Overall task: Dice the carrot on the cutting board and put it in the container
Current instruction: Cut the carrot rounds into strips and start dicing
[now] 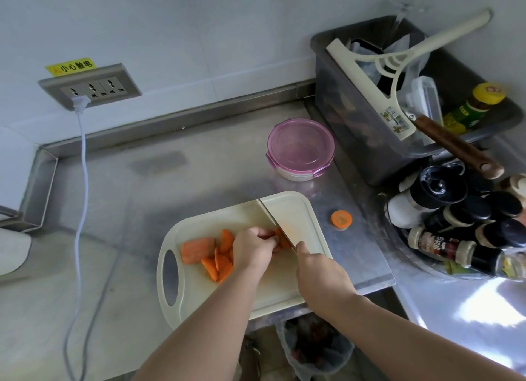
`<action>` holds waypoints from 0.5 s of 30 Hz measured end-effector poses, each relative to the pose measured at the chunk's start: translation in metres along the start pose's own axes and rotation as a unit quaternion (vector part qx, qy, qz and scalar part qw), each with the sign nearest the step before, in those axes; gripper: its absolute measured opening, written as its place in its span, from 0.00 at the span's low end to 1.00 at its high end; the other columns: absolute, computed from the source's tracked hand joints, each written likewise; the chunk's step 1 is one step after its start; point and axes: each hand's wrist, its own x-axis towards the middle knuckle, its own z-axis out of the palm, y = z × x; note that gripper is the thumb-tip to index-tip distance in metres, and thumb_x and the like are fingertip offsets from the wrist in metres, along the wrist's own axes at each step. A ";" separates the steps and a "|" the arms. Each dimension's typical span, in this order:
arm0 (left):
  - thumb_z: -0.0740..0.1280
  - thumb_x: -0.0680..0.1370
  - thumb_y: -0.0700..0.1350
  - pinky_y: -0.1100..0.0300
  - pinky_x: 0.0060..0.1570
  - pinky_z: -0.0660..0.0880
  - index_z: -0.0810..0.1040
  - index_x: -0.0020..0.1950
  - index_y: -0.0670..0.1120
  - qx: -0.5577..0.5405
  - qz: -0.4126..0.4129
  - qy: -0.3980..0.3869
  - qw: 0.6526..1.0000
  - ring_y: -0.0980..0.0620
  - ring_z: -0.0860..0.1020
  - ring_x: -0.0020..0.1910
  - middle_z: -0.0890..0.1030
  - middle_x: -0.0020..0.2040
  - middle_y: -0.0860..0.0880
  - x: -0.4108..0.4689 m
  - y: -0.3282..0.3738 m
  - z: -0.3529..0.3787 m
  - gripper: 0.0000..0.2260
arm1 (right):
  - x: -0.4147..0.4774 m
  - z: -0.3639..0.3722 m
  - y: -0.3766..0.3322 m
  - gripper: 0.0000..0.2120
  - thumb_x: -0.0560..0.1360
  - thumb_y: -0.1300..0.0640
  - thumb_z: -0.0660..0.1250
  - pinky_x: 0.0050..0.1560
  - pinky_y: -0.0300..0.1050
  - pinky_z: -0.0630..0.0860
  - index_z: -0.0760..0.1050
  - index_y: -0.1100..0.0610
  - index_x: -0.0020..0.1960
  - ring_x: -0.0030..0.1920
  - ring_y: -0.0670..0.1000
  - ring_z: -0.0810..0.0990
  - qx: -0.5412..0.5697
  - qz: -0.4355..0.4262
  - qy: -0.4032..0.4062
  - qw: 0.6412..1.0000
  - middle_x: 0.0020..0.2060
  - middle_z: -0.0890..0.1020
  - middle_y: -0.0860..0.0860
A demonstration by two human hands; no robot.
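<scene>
A cream cutting board [293, 209] lies on the steel counter. On it rest a thick carrot chunk [197, 249] and several half-round carrot slices [217, 262]. My left hand [253, 248] presses carrot slices [282, 239] against the board. My right hand [321, 275] grips the handle of a knife [274, 219], whose blade stands against those pinned slices. A round container [300, 148] with a pink lid sits behind the board, lid on.
A carrot end [341, 218] lies on the counter right of the board. A grey bin [370, 141] with utensils and a cluster of spice bottles [461, 224] crowd the right. A white cord [81, 198] hangs from the wall socket [91, 88]. A trash bag [316, 349] sits below.
</scene>
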 end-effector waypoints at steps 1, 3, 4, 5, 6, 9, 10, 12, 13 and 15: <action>0.72 0.73 0.38 0.48 0.51 0.80 0.78 0.38 0.49 0.003 0.004 0.001 1.000 0.46 0.83 0.41 0.83 0.37 0.46 -0.001 0.000 0.000 0.07 | 0.000 -0.001 0.002 0.24 0.78 0.66 0.56 0.35 0.45 0.71 0.54 0.58 0.73 0.39 0.56 0.77 0.023 0.003 0.007 1.000 0.37 0.71 0.52; 0.72 0.73 0.39 0.48 0.51 0.79 0.78 0.39 0.50 0.003 0.008 0.007 1.000 0.46 0.83 0.42 0.83 0.38 0.46 -0.002 -0.001 0.000 0.07 | 0.000 -0.007 0.007 0.15 0.80 0.63 0.53 0.43 0.48 0.75 0.62 0.59 0.66 0.47 0.59 0.80 0.089 0.010 0.002 0.996 0.45 0.76 0.56; 0.72 0.73 0.39 0.48 0.51 0.80 0.78 0.40 0.50 0.000 0.009 0.008 1.000 0.46 0.83 0.42 0.83 0.39 0.45 -0.003 -0.001 0.000 0.07 | -0.001 -0.010 0.009 0.13 0.80 0.61 0.52 0.47 0.50 0.76 0.64 0.59 0.64 0.49 0.60 0.80 0.123 0.011 -0.002 0.992 0.47 0.77 0.57; 0.72 0.73 0.39 0.48 0.51 0.80 0.78 0.40 0.50 -0.006 0.008 0.008 1.000 0.46 0.83 0.42 0.83 0.39 0.45 -0.004 -0.001 0.000 0.07 | -0.001 -0.012 0.011 0.12 0.80 0.61 0.52 0.48 0.51 0.76 0.65 0.60 0.62 0.50 0.61 0.79 0.144 0.010 0.002 0.990 0.49 0.78 0.58; 0.72 0.73 0.38 0.48 0.51 0.80 0.78 0.40 0.50 -0.011 0.007 0.008 1.000 0.46 0.84 0.42 0.83 0.39 0.45 -0.004 -0.001 0.000 0.07 | -0.002 -0.012 0.013 0.12 0.80 0.61 0.53 0.47 0.52 0.77 0.65 0.60 0.62 0.49 0.60 0.80 0.147 0.011 0.009 0.989 0.48 0.79 0.58; 0.70 0.74 0.36 0.54 0.50 0.80 0.77 0.39 0.49 -0.032 0.001 0.005 0.999 0.49 0.83 0.39 0.82 0.36 0.48 -0.006 0.001 0.000 0.09 | -0.003 -0.009 0.011 0.14 0.79 0.65 0.55 0.35 0.47 0.76 0.62 0.58 0.65 0.40 0.56 0.80 0.098 0.011 0.026 0.995 0.43 0.79 0.55; 0.70 0.74 0.35 0.55 0.48 0.80 0.77 0.38 0.48 -0.037 0.001 0.004 0.999 0.51 0.82 0.38 0.82 0.35 0.49 -0.006 0.002 0.000 0.09 | -0.004 -0.007 0.010 0.16 0.79 0.66 0.55 0.29 0.44 0.72 0.61 0.58 0.65 0.36 0.55 0.77 0.086 0.006 0.031 0.996 0.39 0.78 0.54; 0.69 0.74 0.35 0.55 0.48 0.80 0.77 0.38 0.48 -0.038 -0.002 0.004 0.999 0.51 0.81 0.37 0.81 0.33 0.49 -0.005 0.002 0.001 0.10 | -0.007 -0.005 0.007 0.17 0.78 0.66 0.55 0.24 0.41 0.62 0.60 0.57 0.65 0.29 0.52 0.70 0.057 -0.003 0.038 0.998 0.32 0.71 0.51; 0.69 0.74 0.35 0.55 0.48 0.80 0.77 0.38 0.47 -0.040 -0.006 0.004 0.999 0.50 0.81 0.37 0.81 0.34 0.49 -0.005 0.003 0.001 0.10 | -0.008 -0.006 0.005 0.16 0.78 0.66 0.55 0.23 0.41 0.59 0.60 0.56 0.65 0.27 0.51 0.67 0.045 -0.003 0.041 0.998 0.30 0.68 0.50; 0.69 0.74 0.34 0.54 0.48 0.80 0.77 0.38 0.47 -0.046 -0.012 0.002 0.999 0.49 0.81 0.39 0.81 0.35 0.48 -0.004 0.002 0.001 0.10 | -0.010 -0.007 0.003 0.16 0.78 0.66 0.53 0.24 0.41 0.57 0.61 0.56 0.64 0.26 0.50 0.64 0.037 -0.004 0.047 0.998 0.30 0.65 0.50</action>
